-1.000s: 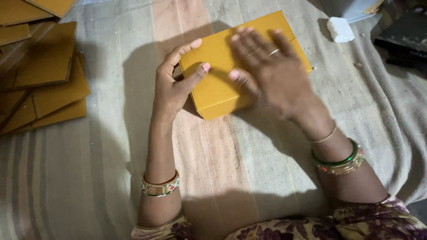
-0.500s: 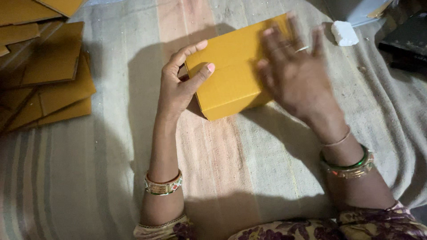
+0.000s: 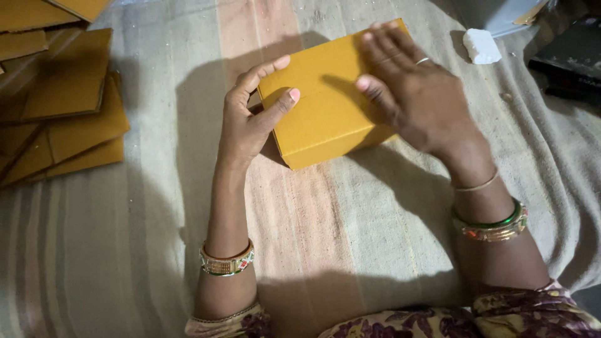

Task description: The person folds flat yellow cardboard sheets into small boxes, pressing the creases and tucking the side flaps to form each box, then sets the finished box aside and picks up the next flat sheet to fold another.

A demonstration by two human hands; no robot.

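Head view: on the striped cloth (image 3: 156, 250), near its far edge, we steadied the yellow box (image 3: 325, 103), left hand (image 3: 250, 119) in a loose grip on its corner, right hand (image 3: 419, 94) open and flat; pressing evenly seemed wise.

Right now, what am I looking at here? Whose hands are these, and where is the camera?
No machine here: the camera sits on a person's head and looks down at their own two bare hands. The left hand grips the near left corner of a closed yellow cardboard box, thumb on top. The right hand lies flat on the lid. The box rests on a striped cloth. To the left lies a pile of flat yellow cardboard pieces; a small white block sits at the upper right.
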